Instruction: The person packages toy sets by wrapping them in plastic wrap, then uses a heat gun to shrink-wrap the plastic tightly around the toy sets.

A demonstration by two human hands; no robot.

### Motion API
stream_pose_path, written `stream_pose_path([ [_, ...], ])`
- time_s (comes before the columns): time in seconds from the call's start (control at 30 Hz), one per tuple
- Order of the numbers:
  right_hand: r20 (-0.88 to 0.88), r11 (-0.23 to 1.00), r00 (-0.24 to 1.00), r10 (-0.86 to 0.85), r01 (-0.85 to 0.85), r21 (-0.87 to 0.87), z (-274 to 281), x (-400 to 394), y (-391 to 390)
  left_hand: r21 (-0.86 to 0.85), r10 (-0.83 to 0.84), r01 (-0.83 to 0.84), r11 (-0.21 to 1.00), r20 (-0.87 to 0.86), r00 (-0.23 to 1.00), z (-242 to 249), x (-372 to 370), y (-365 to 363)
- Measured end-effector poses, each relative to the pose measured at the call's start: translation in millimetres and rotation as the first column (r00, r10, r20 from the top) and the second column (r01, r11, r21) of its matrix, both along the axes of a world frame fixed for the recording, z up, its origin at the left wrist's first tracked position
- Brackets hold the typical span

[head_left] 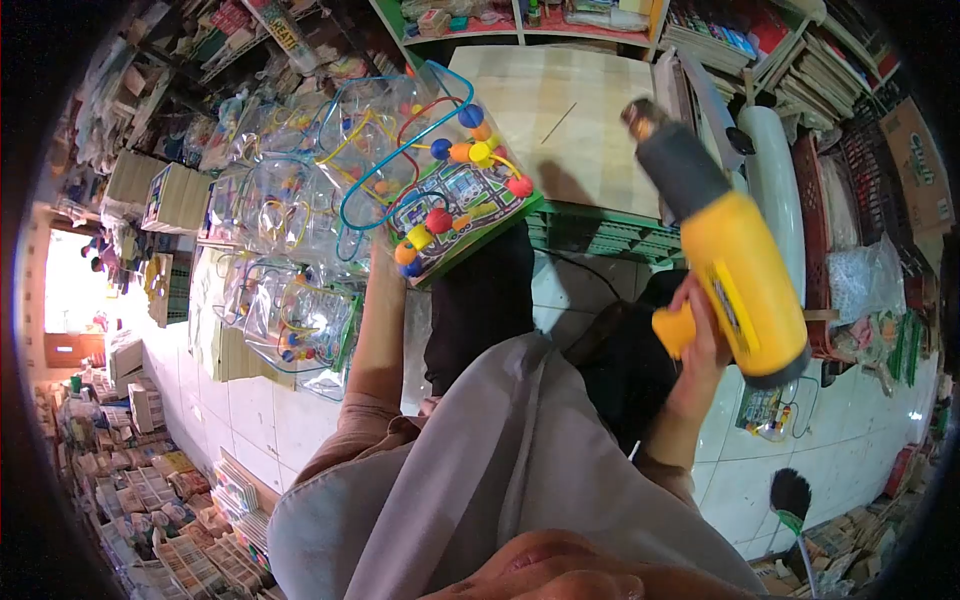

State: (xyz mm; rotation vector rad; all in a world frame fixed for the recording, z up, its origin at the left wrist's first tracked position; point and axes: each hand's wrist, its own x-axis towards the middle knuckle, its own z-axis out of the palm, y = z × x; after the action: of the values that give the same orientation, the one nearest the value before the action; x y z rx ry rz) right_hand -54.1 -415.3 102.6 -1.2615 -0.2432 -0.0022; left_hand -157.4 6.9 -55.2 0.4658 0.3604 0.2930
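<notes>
My right hand [699,338] is wrapped round the handle of a yellow and black heat gun [735,262], its metal nozzle pointing up and away. On the left, a bead maze toy [462,205] sits at the end of my left forearm, tilted above my knee. It has a printed road board with a green edge, blue, red and yellow wires, and coloured beads. My left hand [386,262] supports it from below, its fingers hidden behind the board. The heat gun and the toy are apart.
Several more bead maze toys in clear plastic [290,215] are piled at the left. Ahead stands a low wooden-topped table [600,110] with a dark stick on it. Shelves, a crate [812,210], a brush [790,493] and another toy [768,412] on the tiled floor surround me.
</notes>
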Motion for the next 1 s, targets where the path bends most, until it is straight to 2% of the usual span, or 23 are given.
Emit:
stream_pose_path([
  [0.07, -0.135, 0.987, 0.985, 0.105, -0.120, -0.111, -7.2, -31.8, -33.7, -0.049, -0.090, 0.092, 0.995, 0.040, 0.995, 18.4, 1.0, -9.4],
  [0.1, -0.023, 0.961, 0.976, 0.216, -0.216, -0.172, -52.6, -37.6, -60.5, -0.048, -0.097, 0.099, 0.994, 0.038, 0.995, 33.3, 2.4, -19.7],
  [0.13, -0.058, 0.921, 0.948, 0.312, -0.316, -0.229, -46.5, -47.8, -65.9, 0.020, -0.058, 0.058, 0.998, -0.005, 0.998, 51.1, 3.7, -33.7],
  [0.2, -0.158, 0.945, 0.958, 0.241, -0.268, -0.186, -46.3, -75.4, -56.2, 0.093, -0.024, 0.029, 0.995, -0.051, 0.998, 57.0, 5.7, -40.2],
  [0.23, -0.161, 0.948, 0.959, 0.232, -0.260, -0.181, -48.3, -77.4, -52.9, 0.126, -0.068, 0.066, 0.990, 0.013, 0.998, 50.1, 4.9, -36.1],
  [0.27, -0.020, 0.879, 0.968, 0.251, -0.237, -0.414, -50.7, -75.4, -48.7, 0.161, -0.115, 0.101, 0.982, 0.077, 0.990, 43.3, 4.3, -31.9],
  [0.3, 0.111, 0.766, 0.948, 0.298, -0.168, -0.621, -51.6, -73.0, -43.6, 0.187, -0.114, 0.099, 0.977, 0.071, 0.991, 36.3, 3.8, -27.6],
  [0.33, 0.110, 0.770, 0.952, 0.287, -0.160, -0.618, -41.2, -70.5, -34.7, 0.190, -0.126, 0.111, 0.976, 0.068, 0.990, 33.9, 4.0, -24.7],
  [0.37, -0.101, 0.890, 0.971, 0.216, -0.238, -0.389, -23.4, -66.7, -25.0, 0.162, -0.130, 0.120, 0.979, 0.048, 0.990, 31.5, 4.6, -21.4],
  [0.4, -0.315, 0.962, 0.929, 0.192, -0.242, -0.127, -10.4, -62.2, -20.0, 0.135, -0.134, 0.129, 0.982, 0.029, 0.991, 36.7, 7.7, -24.0],
  [0.47, -0.360, 0.962, 0.918, 0.167, -0.232, -0.146, -9.7, -59.6, -23.5, 0.204, -0.100, 0.091, 0.975, 0.038, 0.994, 44.9, 5.0, -34.0],
  [0.53, -0.238, 0.953, 0.939, 0.248, -0.280, -0.112, -17.8, -63.0, -28.2, 0.122, -0.092, 0.090, 0.988, 0.008, 0.996, 42.0, 4.5, -30.8],
  [0.6, -0.237, 0.955, 0.940, 0.247, -0.278, -0.108, -24.6, -71.3, -33.8, 0.128, -0.079, 0.083, 0.988, -0.037, 0.996, 37.8, 4.1, -26.2],
  [0.63, 0.015, 0.913, 0.973, 0.232, -0.212, -0.349, -34.5, -73.2, -37.9, 0.146, -0.035, 0.047, 0.988, -0.087, 0.996, 34.3, 4.0, -21.8],
  [0.67, 0.262, 0.831, 0.928, 0.263, -0.080, -0.551, -40.1, -75.2, -40.7, 0.165, 0.011, 0.012, 0.986, -0.136, 0.991, 29.6, 3.4, -16.1],
  [0.73, 0.237, 0.816, 0.938, 0.253, -0.075, -0.573, -36.0, -79.4, -44.0, 0.162, -0.019, 0.035, 0.986, -0.098, 0.995, 22.5, 4.6, -9.5],
  [0.77, 0.018, 0.859, 0.984, 0.179, -0.147, -0.490, -36.3, -81.5, -45.4, 0.110, -0.063, 0.073, 0.991, -0.095, 0.993, 18.9, 5.4, -6.2],
  [0.8, -0.209, 0.900, 0.971, 0.118, -0.194, -0.390, -36.6, -83.6, -46.7, 0.059, -0.105, 0.111, 0.992, -0.090, 0.990, 23.2, 6.7, -8.4],
  [0.83, -0.212, 0.901, 0.970, 0.116, -0.193, -0.390, -37.3, -86.5, -48.8, 0.058, -0.108, 0.114, 0.992, -0.093, 0.990, 33.1, 8.7, -15.4],
  [0.93, -0.452, 0.915, 0.888, 0.081, -0.246, -0.319, -43.1, -97.6, -62.6, -0.049, -0.198, 0.195, 0.980, -0.063, 0.978, 59.0, 15.9, -35.1],
  [0.97, -0.305, 0.883, 0.939, 0.159, -0.273, -0.381, -59.7, -102.9, -71.2, -0.050, -0.201, 0.198, 0.979, -0.067, 0.977, 57.7, 15.3, -34.4],
  [1.0, -0.308, 0.884, 0.939, 0.156, -0.271, -0.380, -66.1, -107.6, -76.6, -0.043, -0.196, 0.193, 0.980, -0.083, 0.977, 54.3, 14.3, -31.0],
])
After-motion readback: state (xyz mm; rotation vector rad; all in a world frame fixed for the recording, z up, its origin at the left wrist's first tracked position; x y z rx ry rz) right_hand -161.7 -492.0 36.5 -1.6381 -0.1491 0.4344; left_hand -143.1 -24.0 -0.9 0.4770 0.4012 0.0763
